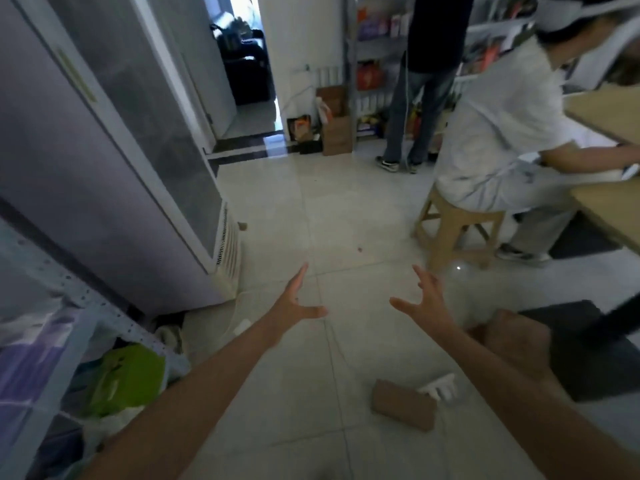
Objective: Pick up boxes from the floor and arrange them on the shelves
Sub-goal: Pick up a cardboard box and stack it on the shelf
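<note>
Head view: two hands, left hand [294, 303], right hand [424, 299], fingers spread, empty; one brown box [403, 405] on floor [346, 216].

fridge [104, 161] left | shelf [86, 306] near-left | box [403, 405] on floor [329, 220] btwn forearms | stool [453, 230] right

A single wide-angle head camera looked forward and steeply down from standing height. Both forearms entered from the bottom edge, with the left hand [294, 303] and right hand [424, 303] near mid-frame. The tiled floor [346, 209] filled the centre. The far end reached a doorway [249, 64]. Straight edges bowed toward the frame borders.
</note>
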